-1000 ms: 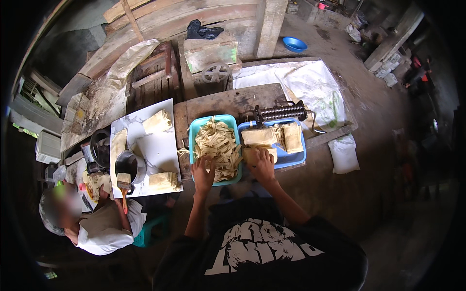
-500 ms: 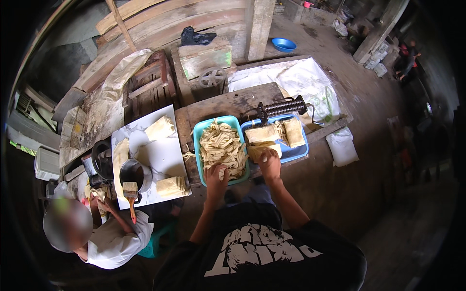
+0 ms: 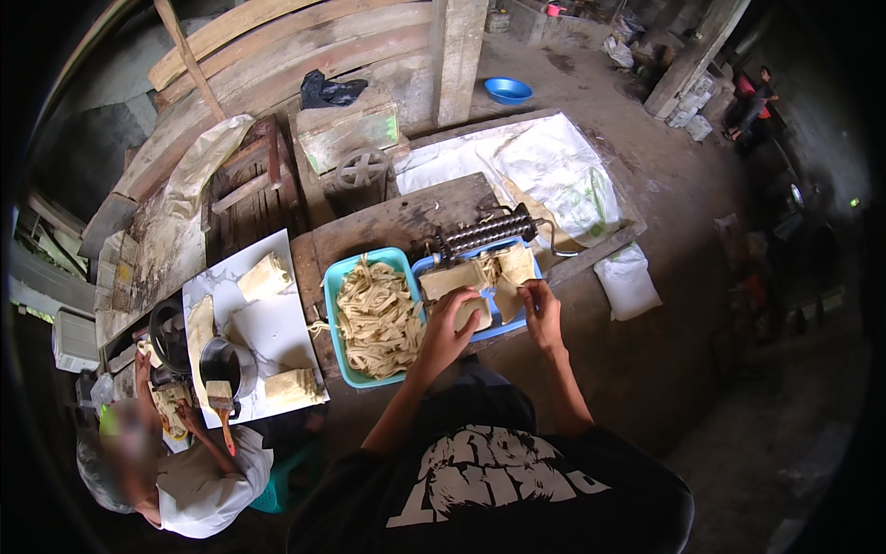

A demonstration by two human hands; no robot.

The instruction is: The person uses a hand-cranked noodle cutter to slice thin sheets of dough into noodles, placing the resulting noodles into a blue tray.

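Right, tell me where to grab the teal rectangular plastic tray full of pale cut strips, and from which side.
Probably best by the two short rims of the teal rectangular plastic tray, one hand at the near end and one at the far. The long right wall sits against the blue tray, and the pile of pale strips fills the middle, so only the raised lip is free to pinch.

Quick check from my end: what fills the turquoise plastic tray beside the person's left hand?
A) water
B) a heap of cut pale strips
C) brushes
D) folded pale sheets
B: the turquoise plastic tray holds a tangled heap of cut pale strips, just left of the left hand.
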